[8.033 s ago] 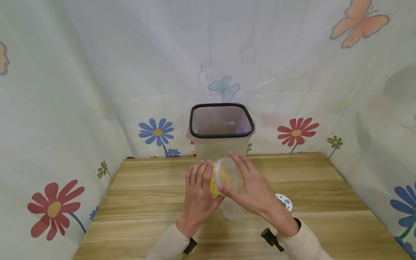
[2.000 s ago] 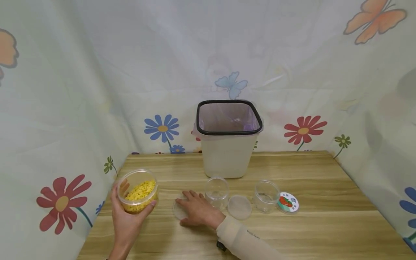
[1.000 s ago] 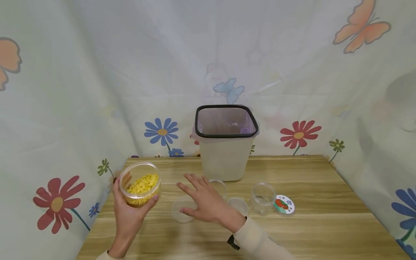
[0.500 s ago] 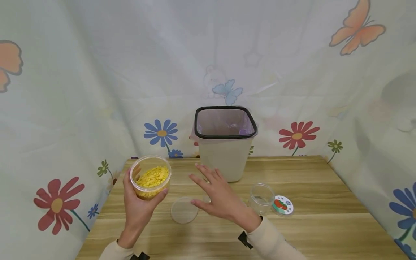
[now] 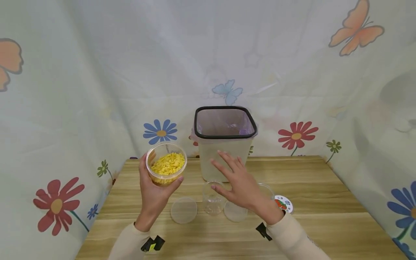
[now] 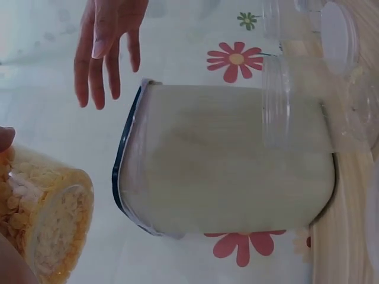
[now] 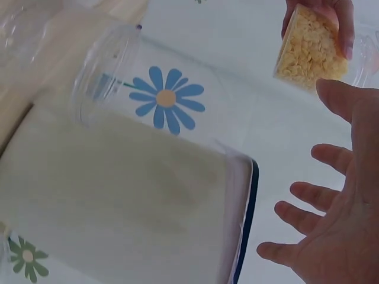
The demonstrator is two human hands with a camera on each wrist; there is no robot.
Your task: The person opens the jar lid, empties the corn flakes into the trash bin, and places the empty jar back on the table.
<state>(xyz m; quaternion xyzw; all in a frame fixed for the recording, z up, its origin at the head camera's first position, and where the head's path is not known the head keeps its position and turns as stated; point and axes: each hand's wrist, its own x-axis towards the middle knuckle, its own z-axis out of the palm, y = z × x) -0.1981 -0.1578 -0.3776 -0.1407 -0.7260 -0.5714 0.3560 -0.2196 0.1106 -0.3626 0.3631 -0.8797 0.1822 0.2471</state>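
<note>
My left hand (image 5: 152, 198) grips a round clear plastic jar (image 5: 165, 179), lidless and part-filled with yellow flakes (image 5: 169, 163), and holds it raised above the table, its mouth tilted toward me. From the side, the left wrist view shows the flakes through the clear jar (image 6: 50, 228). To the right, my right hand (image 5: 242, 186) hovers in front of the bin, fingers spread, holding nothing. In the right wrist view, that hand (image 7: 331, 195) is beside the bin's dark rim. Below the hands lie two flat translucent lids, a left one (image 5: 183, 210) and a right one (image 5: 235, 213).
A pale bin (image 5: 210, 159) with a black rim and purple liner stands at the back middle. A clear jar (image 5: 213, 205) stands between the lids. Another (image 5: 268, 189) is partly hidden behind my right hand, beside a printed lid (image 5: 284, 205). Flowered curtains surround the table.
Eight seconds ago both hands held the jar together. Since two seconds ago, my right hand has lifted off the left lid and moved right; my left hand has brought the jar right and up.
</note>
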